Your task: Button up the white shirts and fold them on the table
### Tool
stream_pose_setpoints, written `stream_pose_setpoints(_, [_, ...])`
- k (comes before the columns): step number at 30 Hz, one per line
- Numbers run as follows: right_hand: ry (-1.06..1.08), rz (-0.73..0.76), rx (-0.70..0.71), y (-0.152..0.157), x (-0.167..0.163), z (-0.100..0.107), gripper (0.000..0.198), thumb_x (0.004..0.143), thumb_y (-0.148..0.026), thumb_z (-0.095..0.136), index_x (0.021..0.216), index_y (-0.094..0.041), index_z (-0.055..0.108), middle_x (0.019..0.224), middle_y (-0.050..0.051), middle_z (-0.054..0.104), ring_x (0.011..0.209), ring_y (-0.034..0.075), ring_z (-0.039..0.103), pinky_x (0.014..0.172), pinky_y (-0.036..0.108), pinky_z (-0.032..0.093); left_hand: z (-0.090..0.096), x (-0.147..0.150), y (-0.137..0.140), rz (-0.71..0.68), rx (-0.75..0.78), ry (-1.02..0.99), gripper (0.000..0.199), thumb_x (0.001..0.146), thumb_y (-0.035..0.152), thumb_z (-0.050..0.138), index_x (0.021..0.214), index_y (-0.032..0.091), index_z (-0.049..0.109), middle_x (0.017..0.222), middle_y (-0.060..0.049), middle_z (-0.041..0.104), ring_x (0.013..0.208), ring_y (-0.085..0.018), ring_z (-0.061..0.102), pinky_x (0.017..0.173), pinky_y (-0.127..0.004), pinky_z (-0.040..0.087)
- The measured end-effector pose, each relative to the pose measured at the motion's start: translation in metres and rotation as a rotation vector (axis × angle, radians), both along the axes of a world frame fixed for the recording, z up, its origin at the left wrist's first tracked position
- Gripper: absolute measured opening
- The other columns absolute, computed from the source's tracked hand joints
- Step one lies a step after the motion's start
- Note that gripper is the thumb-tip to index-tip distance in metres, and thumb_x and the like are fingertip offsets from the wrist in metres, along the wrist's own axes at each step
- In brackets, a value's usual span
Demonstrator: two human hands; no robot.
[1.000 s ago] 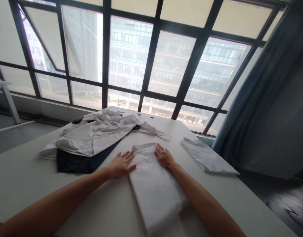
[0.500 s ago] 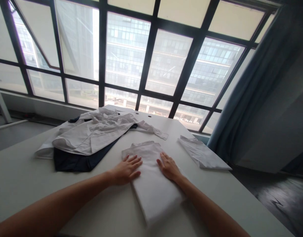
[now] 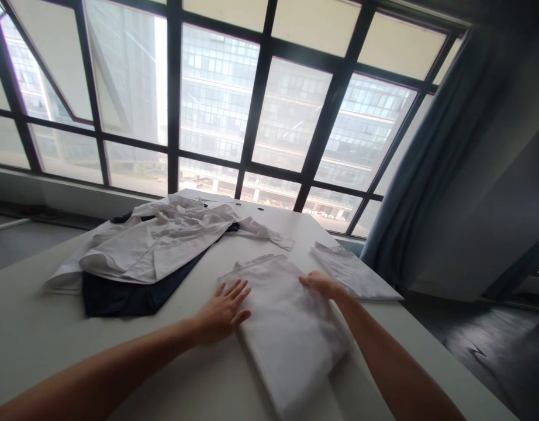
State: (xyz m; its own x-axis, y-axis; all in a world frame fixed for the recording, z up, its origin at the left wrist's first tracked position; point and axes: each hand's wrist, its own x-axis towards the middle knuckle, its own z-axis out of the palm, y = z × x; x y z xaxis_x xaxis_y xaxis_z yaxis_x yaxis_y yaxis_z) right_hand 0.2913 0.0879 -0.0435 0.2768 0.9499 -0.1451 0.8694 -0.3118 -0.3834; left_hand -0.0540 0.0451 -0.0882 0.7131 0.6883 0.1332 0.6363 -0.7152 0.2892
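Observation:
A folded white shirt point(image 3: 287, 327) lies on the white table in front of me, its near end toward me. My left hand point(image 3: 223, 310) rests flat across its left edge with the fingers spread. At the shirt's right edge, my right hand point(image 3: 321, 285) pinches the cloth between thumb and fingers; some fingertips are hidden beneath the fabric. The right side of the shirt looks slightly raised there.
To the left, loose white shirts point(image 3: 159, 240) lie heaped over a dark navy garment point(image 3: 120, 295). Another folded white garment point(image 3: 357, 272) lies near the right edge of the table point(image 3: 173, 380). A blue curtain point(image 3: 410, 187) hangs beside the windows.
My right hand has gone from lying flat on the shirt to pinching its right edge, farther right. The left hand stays flat. The view has shifted slightly.

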Motion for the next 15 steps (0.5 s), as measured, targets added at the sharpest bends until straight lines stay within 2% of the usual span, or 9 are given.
stream_pose_setpoints(4, [-0.187, -0.074, 0.185, 0.002, 0.029, 0.026, 0.028, 0.093, -0.028, 0.052, 0.109, -0.010, 0.067, 0.111, 0.020, 0.069, 0.105, 0.030, 0.065, 0.087, 0.036, 0.049, 0.008, -0.005, 0.004, 0.038, -0.072, 0.029, 0.063, 0.103, 0.055, 0.023, 0.156, 0.021, 0.029, 0.162, -0.010, 0.019, 0.151, -0.025, 0.012, 0.121, -0.053, 0.013])
stream_pose_setpoints(7, [-0.345, -0.120, 0.288, 0.009, 0.050, 0.047, 0.036, 0.096, -0.030, 0.044, 0.124, -0.013, 0.060, 0.114, 0.021, 0.068, 0.110, 0.034, 0.062, 0.090, 0.043, 0.045, 0.010, -0.005, 0.003, 0.036, -0.107, 0.052, 0.062, 0.102, 0.055, 0.027, 0.154, 0.022, 0.033, 0.161, -0.011, 0.021, 0.151, -0.026, 0.015, 0.120, -0.055, 0.012])
stream_pose_setpoints(11, [-0.410, -0.091, 0.392, 0.025, 0.074, 0.083, 0.037, 0.095, -0.032, 0.046, 0.123, -0.015, 0.061, 0.109, 0.018, 0.070, 0.104, 0.031, 0.063, 0.085, 0.038, 0.044, 0.007, -0.004, 0.004, 0.032, -0.102, 0.041, 0.062, 0.101, 0.058, 0.028, 0.151, 0.024, 0.039, 0.160, -0.010, 0.027, 0.149, -0.028, 0.020, 0.120, -0.057, 0.013])
stream_pose_setpoints(15, [-0.368, -0.023, 0.455, 0.041, 0.119, 0.140, 0.036, 0.094, -0.032, 0.049, 0.120, -0.011, 0.064, 0.112, 0.019, 0.069, 0.101, 0.027, 0.063, 0.084, 0.034, 0.044, 0.003, -0.004, 0.007, 0.030, -0.091, 0.035, 0.064, 0.099, 0.063, 0.029, 0.149, 0.026, 0.043, 0.159, -0.009, 0.029, 0.149, -0.029, 0.022, 0.120, -0.057, 0.015])
